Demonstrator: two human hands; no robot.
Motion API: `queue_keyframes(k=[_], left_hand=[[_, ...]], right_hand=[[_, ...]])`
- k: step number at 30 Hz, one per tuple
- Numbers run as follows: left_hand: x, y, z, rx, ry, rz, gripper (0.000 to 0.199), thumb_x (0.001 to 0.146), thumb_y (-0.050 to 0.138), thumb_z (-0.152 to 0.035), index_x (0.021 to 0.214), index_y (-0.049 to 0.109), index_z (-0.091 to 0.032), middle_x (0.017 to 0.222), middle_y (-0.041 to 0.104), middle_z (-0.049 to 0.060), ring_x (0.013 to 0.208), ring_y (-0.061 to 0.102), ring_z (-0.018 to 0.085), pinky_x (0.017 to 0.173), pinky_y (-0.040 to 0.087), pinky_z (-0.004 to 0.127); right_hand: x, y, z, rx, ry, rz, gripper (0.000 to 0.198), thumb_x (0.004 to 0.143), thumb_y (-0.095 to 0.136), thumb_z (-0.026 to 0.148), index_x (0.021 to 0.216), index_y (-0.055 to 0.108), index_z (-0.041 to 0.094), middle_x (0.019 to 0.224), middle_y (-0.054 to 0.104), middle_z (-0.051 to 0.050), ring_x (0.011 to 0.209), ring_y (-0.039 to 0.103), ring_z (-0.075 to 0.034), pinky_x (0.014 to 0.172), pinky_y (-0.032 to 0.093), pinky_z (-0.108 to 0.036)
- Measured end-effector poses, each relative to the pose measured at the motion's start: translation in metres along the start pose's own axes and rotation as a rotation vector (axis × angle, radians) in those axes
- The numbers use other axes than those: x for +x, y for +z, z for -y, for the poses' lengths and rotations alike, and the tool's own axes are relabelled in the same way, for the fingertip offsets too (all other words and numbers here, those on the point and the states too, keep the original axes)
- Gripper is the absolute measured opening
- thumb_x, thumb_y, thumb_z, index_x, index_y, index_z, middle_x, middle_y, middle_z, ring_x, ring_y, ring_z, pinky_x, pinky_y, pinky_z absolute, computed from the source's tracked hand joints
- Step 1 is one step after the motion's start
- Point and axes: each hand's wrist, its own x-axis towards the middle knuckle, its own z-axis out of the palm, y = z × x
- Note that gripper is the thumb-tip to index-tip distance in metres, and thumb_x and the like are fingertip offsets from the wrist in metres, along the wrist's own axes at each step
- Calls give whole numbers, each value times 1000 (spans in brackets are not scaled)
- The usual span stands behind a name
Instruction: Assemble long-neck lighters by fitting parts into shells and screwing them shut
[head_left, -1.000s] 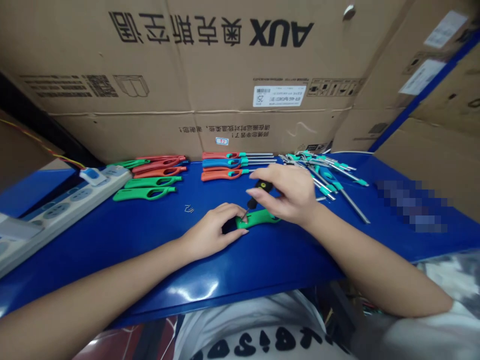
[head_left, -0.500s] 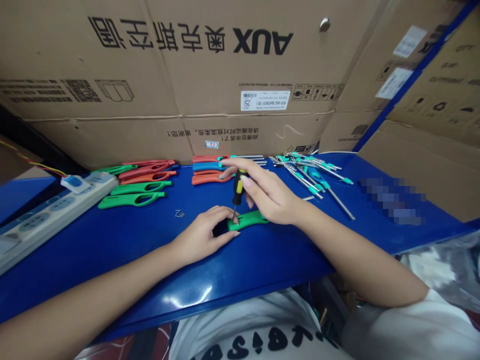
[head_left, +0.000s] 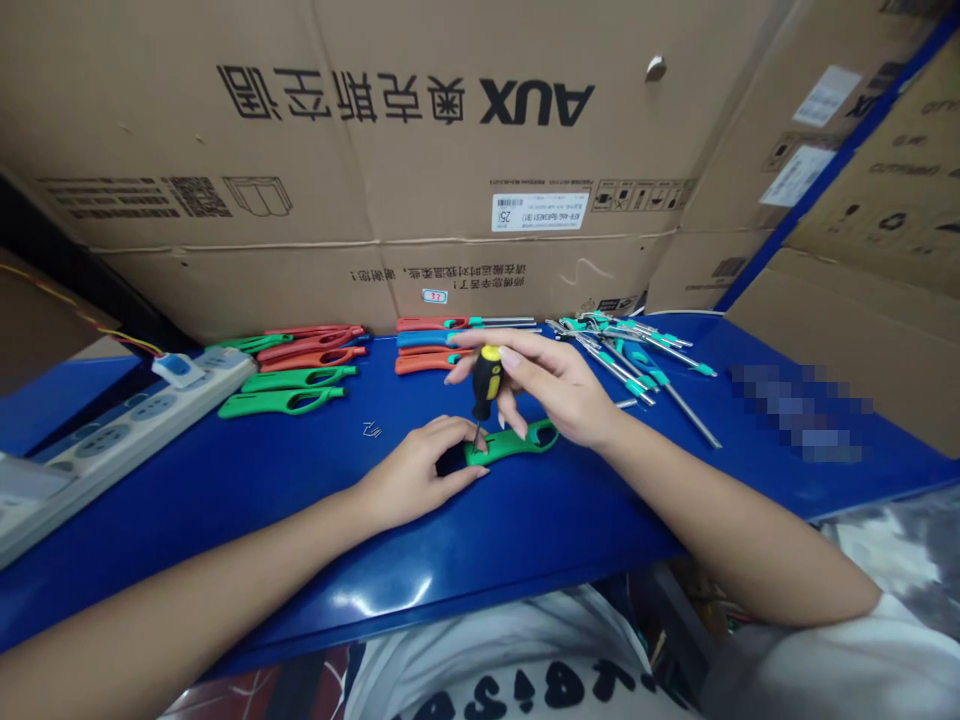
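A green lighter handle (head_left: 517,444) lies on the blue table, its loop end toward the right. My left hand (head_left: 420,470) pinches the left end of this handle between thumb and fingers. A screwdriver (head_left: 487,385) with a black and yellow grip stands nearly upright over that same end, its tip down at the handle. My right hand (head_left: 559,385) holds the screwdriver's grip with thumb and fingers, the index finger stretched past it. Whether the tip sits in a screw is too small to tell. Several tiny screws (head_left: 372,430) lie left of my left hand.
Green and red lighter handles (head_left: 289,402) lie at the back left, beside a white power strip (head_left: 142,415). Lighters with metal tubes (head_left: 431,324) are at the back centre. A pile of metal tubes with teal parts (head_left: 637,350) is at the back right. Cardboard (head_left: 420,180) walls the rear.
The view has shifted slightly, so things appear a little further right and lower. My right hand's fingers have moved on the screwdriver, showing its yellow top and more of the green handle's loop.
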Motion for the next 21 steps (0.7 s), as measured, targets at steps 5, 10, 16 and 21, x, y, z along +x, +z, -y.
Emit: queue_keyframes(k=[5, 10, 16, 21], left_hand=[[-1, 0, 0, 3, 8, -7, 12, 92, 67, -28, 101, 64, -21, 107, 70, 4, 104, 66, 21, 96, 52, 37], [0, 1, 0, 4, 4, -18, 14, 91, 69, -29, 101, 64, -21, 105, 71, 4, 102, 66, 21, 94, 52, 36], [0, 0, 0, -21, -2, -9, 12, 91, 69, -27, 100, 64, -20, 105, 70, 3, 103, 66, 20, 96, 51, 34], [-1, 0, 0, 0, -4, -16, 13, 92, 68, -28, 101, 65, -21, 106, 71, 4, 103, 66, 21, 96, 52, 37]], right_hand=[[-2, 0, -8, -336, -201, -253, 24, 97, 59, 37, 110, 70, 20, 97, 76, -6, 74, 68, -15, 71, 56, -27], [-8, -1, -9, -576, -315, -267, 26, 97, 57, 41, 102, 71, 19, 88, 76, -6, 78, 70, -17, 74, 56, -28], [-4, 2, 0, -284, -71, -14, 43, 106, 33, 28, 147, 44, 21, 121, 72, -7, 67, 67, -10, 68, 56, -26], [-5, -5, -7, -699, -200, -271, 33, 90, 67, 48, 103, 72, 18, 88, 78, -6, 63, 68, -14, 67, 52, -28]])
